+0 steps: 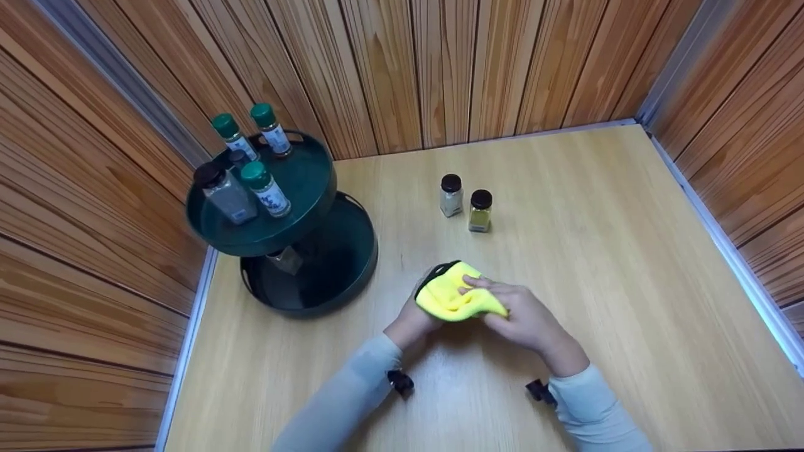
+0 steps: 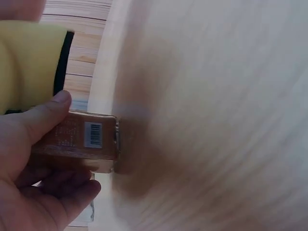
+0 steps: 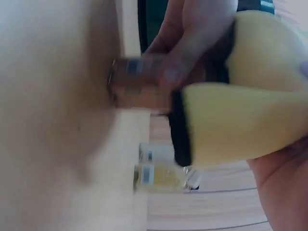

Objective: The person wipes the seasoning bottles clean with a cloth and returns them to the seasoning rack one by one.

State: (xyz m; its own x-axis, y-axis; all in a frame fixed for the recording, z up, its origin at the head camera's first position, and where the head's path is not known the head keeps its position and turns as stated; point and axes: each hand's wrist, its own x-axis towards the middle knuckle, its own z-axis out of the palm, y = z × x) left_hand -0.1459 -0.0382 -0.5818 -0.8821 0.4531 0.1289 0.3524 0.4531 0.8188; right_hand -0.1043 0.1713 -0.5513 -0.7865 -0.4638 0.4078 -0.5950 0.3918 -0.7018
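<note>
A pale wood-grain table [image 1: 628, 270] fills the floor of a booth of brown plank-patterned walls [image 1: 440, 69], with greyish strips along its edges; at the left stands a dark green two-tier stand [image 1: 342, 251], its upper tray bearing three green-capped bottles [image 1: 273, 198] and a larger dark-capped jar [image 1: 231, 199], among others; the left hand [image 1: 419, 317] grips a brown-red jar [image 2: 72, 139] between thumb and fingers, its base jutting out of the grasp above the table; the right hand [image 1: 521, 314] pinches a black-edged yellow cloth [image 1: 449, 300], which is draped over the other end of that jar; near the hands, toward the back wall, a jar of whitish contents [image 1: 451, 199] and a jar of yellow-green contents [image 1: 480, 215] stand upright just beside each other, both dark-capped; the brown-red jar carries a small white label [image 2: 93, 134] with a barcode, and beside it rows of fine print too small to read; the green-capped bottles wear white-and-blue labels, likewise illegible, and no brand can be made out.
</note>
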